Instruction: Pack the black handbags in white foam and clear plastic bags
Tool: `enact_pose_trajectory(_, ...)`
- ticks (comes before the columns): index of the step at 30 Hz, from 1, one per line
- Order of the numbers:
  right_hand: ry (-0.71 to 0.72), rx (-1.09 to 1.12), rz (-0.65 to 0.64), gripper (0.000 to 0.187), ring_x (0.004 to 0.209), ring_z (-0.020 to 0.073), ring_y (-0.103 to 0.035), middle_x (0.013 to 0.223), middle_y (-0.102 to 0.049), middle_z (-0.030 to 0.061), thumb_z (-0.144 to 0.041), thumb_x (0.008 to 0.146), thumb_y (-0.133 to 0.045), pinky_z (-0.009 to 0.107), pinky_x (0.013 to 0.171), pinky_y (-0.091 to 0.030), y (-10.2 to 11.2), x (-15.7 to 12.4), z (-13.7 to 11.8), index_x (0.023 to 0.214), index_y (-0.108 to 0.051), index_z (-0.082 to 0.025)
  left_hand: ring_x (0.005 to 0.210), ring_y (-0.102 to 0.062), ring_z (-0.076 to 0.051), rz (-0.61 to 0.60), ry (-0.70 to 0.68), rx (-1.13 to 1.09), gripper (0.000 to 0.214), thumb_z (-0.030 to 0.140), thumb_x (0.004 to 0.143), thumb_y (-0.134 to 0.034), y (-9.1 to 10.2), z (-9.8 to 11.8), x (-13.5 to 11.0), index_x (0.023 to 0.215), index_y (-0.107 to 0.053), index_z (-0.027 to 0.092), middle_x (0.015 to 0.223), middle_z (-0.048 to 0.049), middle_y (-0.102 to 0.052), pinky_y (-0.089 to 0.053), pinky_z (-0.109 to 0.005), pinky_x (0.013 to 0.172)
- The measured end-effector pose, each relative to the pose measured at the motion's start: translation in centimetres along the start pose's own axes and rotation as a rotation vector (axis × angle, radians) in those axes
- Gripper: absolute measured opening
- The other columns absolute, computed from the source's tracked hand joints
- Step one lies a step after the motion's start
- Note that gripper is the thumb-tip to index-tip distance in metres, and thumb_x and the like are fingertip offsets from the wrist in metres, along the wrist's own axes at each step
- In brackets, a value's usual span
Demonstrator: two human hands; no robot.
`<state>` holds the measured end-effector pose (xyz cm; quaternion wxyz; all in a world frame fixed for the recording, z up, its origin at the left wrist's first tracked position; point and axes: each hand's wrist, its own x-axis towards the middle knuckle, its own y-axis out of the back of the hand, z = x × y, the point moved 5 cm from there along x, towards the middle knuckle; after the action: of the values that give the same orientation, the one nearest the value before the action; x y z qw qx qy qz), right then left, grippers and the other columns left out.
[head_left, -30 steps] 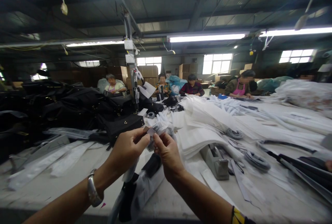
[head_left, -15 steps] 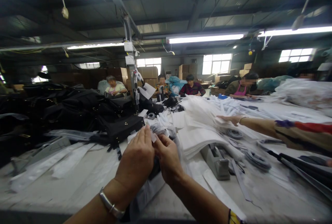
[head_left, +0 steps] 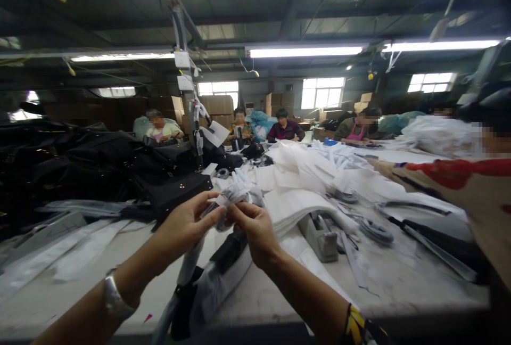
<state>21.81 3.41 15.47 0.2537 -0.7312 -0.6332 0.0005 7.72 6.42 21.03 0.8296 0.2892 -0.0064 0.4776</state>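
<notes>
A black strap partly wrapped in thin whitish plastic runs from the table's front edge up between my hands. Its upper end is a crumpled, plastic-covered bundle. My right hand pinches that wrapping from the right side, thumb and fingers together. On the left, my left hand grips its edge between thumb and fingers, where a small whitish piece, perhaps tape, shows. The fingertips hide part of the wrapping. A grey tape dispenser stands right of my right hand.
Black bags with metal fittings are heaped at left. White foam sheets pile up ahead. Grey coils and a black strap lie at right. A co-worker's sleeve reaches in there; several people sit across the table.
My left hand has turned and drawn back left, its fingers more spread around the wrapping. The view has swung right, and more of the strap shows. The co-worker's hand at right has moved.
</notes>
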Motion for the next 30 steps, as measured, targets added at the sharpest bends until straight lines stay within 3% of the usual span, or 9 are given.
enact_pose_trajectory(6, 0.025, -0.226, -0.005, 0.039, 0.054, 0.0143, -0.059, 0.061, -0.067, 0.0018, -0.055, 0.076, -0.075, 0.026, 0.056, -0.045, 2.3, 0.4, 0.1, 0.077, -0.076, -0.016, 0.093, -0.068, -0.024, 0.126, 0.163, -0.194, 0.061, 0.059, 0.073, -0.075, 0.5, -2.0, 0.3, 0.118, -0.063, 0.02, 0.099, -0.0029, -0.075, -0.052, -0.025, 0.077)
enact_pose_trajectory(9, 0.064, -0.658, 0.143, 0.036, 0.071, 0.0187, -0.067, 0.076, -0.073, 0.0036, -0.053, 0.086, -0.063, 0.031, 0.074, -0.051, 9.2, 0.0, -1.3, 0.086, -0.077, -0.02, 0.08, -0.067, -0.018, 0.163, 0.219, -0.115, 0.059, 0.062, 0.074, -0.073, 0.8, -2.4, 0.0, 0.116, -0.062, 0.022, 0.087, 0.002, -0.075, -0.049, -0.021, 0.069)
enact_pose_trajectory(12, 0.032, -0.963, 0.437, 0.026, 0.113, 0.0254, -0.061, 0.113, -0.071, 0.0084, -0.042, 0.083, -0.066, 0.037, 0.105, -0.039, 19.0, -1.2, -3.7, 0.095, -0.076, -0.021, 0.075, -0.068, -0.021, 0.162, 0.217, -0.021, 0.063, 0.068, 0.067, -0.072, 0.9, -2.2, -0.1, 0.111, -0.065, 0.024, 0.083, 0.0012, -0.074, -0.05, -0.025, 0.063)
enact_pose_trajectory(15, -0.107, -1.043, 0.573, 0.02, 0.137, 0.0324, -0.04, 0.12, -0.068, 0.0138, -0.037, 0.074, -0.072, 0.039, 0.115, -0.025, 26.6, -2.3, -4.4, 0.067, -0.072, -0.019, 0.068, -0.068, -0.025, 0.2, 0.175, 0.025, 0.06, 0.072, 0.062, -0.068, 0.9, -1.8, 0.0, 0.104, -0.069, 0.03, 0.079, 0.0003, -0.074, -0.053, -0.033, 0.06)
enact_pose_trajectory(17, -0.234, -1.046, 0.607, 0.028, 0.135, 0.0343, -0.043, 0.104, -0.073, 0.0139, -0.038, 0.071, -0.074, 0.038, 0.111, -0.029, 29.6, -3.0, -3.7, 0.051, -0.065, -0.019, 0.065, -0.068, -0.025, 0.235, 0.151, 0.043, 0.055, 0.073, 0.064, -0.064, 0.8, -1.7, 0.1, 0.101, -0.069, 0.033, 0.076, 0.0011, -0.073, -0.053, -0.036, 0.059)
enact_pose_trajectory(20, -0.399, -0.962, 0.614, 0.031, 0.112, 0.0325, -0.061, 0.084, -0.075, 0.0101, -0.046, 0.071, -0.072, 0.039, 0.096, -0.042, 31.4, -3.5, -1.6, 0.056, -0.07, -0.018, 0.065, -0.069, -0.025, 0.251, 0.13, 0.051, 0.051, 0.072, 0.066, -0.063, 0.7, -1.8, 0.2, 0.099, -0.07, 0.035, 0.075, 0.002, -0.074, -0.055, -0.037, 0.06)
enact_pose_trajectory(22, -0.444, -0.868, 0.624, 0.033, 0.105, 0.0314, -0.064, 0.09, -0.076, 0.0107, -0.049, 0.071, -0.071, 0.04, 0.088, -0.046, 31.6, -3.6, -0.8, 0.069, -0.076, -0.017, 0.064, -0.069, -0.025, 0.263, 0.124, 0.046, 0.049, 0.072, 0.065, -0.064, 0.7, -1.8, 0.3, 0.095, -0.07, 0.034, 0.075, 0.0018, -0.074, -0.056, -0.036, 0.059)
enact_pose_trajectory(26, -0.363, -0.687, 0.648, 0.037, 0.121, 0.0314, -0.057, 0.128, -0.066, 0.0133, -0.051, 0.067, -0.074, 0.038, 0.09, -0.047, 30.5, -4.1, -1.7, 0.079, -0.078, -0.017, 0.06, -0.068, -0.024, 0.26, 0.147, 0.077, 0.055, 0.074, 0.063, -0.064, 0.8, -1.8, 0.3, 0.097, -0.071, 0.031, 0.073, 0.0015, -0.074, -0.055, -0.033, 0.054)
enact_pose_trajectory(30, -0.251, -0.56, 0.662, 0.042, 0.125, 0.0297, -0.055, 0.131, -0.065, 0.0122, -0.054, 0.064, -0.078, 0.036, 0.095, -0.046, 28.7, -6.9, -3.4, 0.086, -0.079, -0.018, 0.061, -0.068, -0.023, 0.259, 0.152, 0.095, 0.061, 0.076, 0.064, -0.063, 1.0, -2.2, 0.3, 0.102, -0.07, 0.03, 0.074, 0.0019, -0.074, -0.054, -0.029, 0.052)
